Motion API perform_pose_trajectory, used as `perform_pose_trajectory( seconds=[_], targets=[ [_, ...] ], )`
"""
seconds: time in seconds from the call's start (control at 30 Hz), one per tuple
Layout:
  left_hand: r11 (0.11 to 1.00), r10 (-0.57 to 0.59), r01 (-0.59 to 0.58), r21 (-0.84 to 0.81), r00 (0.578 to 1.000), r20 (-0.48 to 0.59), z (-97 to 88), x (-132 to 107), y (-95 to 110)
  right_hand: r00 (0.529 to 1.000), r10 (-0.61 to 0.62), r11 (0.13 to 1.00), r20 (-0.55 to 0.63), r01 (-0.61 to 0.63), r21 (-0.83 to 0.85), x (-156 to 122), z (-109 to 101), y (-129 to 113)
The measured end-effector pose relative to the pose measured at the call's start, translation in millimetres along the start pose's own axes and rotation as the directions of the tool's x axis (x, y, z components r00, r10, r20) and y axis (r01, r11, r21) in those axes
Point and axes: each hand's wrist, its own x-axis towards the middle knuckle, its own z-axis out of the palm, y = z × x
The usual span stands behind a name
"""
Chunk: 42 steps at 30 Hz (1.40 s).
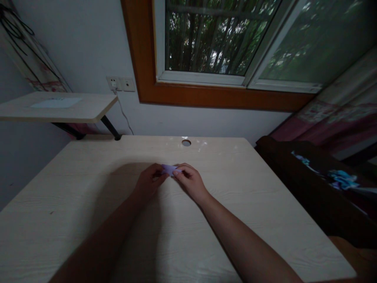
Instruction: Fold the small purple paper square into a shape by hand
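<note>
Shelf (97,108): far left, raised above the desk (250,184). Your left hand (149,180): thumb and fingers pinching the paper (169,169) by its left end. Paper: one, purple, small, directly between your hands, long axis running side to side; neither hand is nearer, both touch it; contact with the desk cannot be told. Your right hand (191,180): thumb and fingers pinching its right end.

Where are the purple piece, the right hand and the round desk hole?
Purple piece (170,169): head view, its visible middle.
Right hand (192,182): head view, middle of the hand.
Round desk hole (186,143): head view, centre of the opening.
</note>
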Motion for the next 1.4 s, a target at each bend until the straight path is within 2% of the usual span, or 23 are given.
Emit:
perform_pose_trajectory(
  seconds=[0.13, 0.27, 0.43, 0.6, 0.97, 1.4],
  targets=[
    [0.995, -0.039, 0.032, -0.099, 0.997, -0.068, 3.7, -1, -7, 1.000, 0.023, 1.000, 0.001, -0.023, -0.008, 0, 1, 1],
    [0.982, -0.042, 0.029, -0.186, 0.997, -0.067, 6.9, -1, -11, 0.997, 0.075, 0.997, 0.006, -0.075, -0.020, -1, 2, 2],
    [0.978, -0.084, 0.082, -0.193, 0.996, -0.006, 6.8, -2, -13, 0.989, 0.145, 0.989, -0.002, -0.145, 0.035, -3, 3, 4],
    [0.981, -0.111, 0.116, -0.159, 0.993, 0.042, 5.1, -1, -12, 0.989, 0.148, 0.985, -0.013, -0.146, 0.092, -3, 4, 5],
    [0.962, -0.128, 0.136, -0.236, 0.991, 0.049, 5.6, 0, -11, 0.989, 0.151, 0.974, -0.003, -0.148, 0.172, -3, 5, 9],
    [0.965, -0.118, 0.126, -0.229, 0.992, 0.048, 6.1, 0, -14, 0.988, 0.153, 0.980, 0.002, -0.152, 0.130, -3, 4, 8]
  ],
)
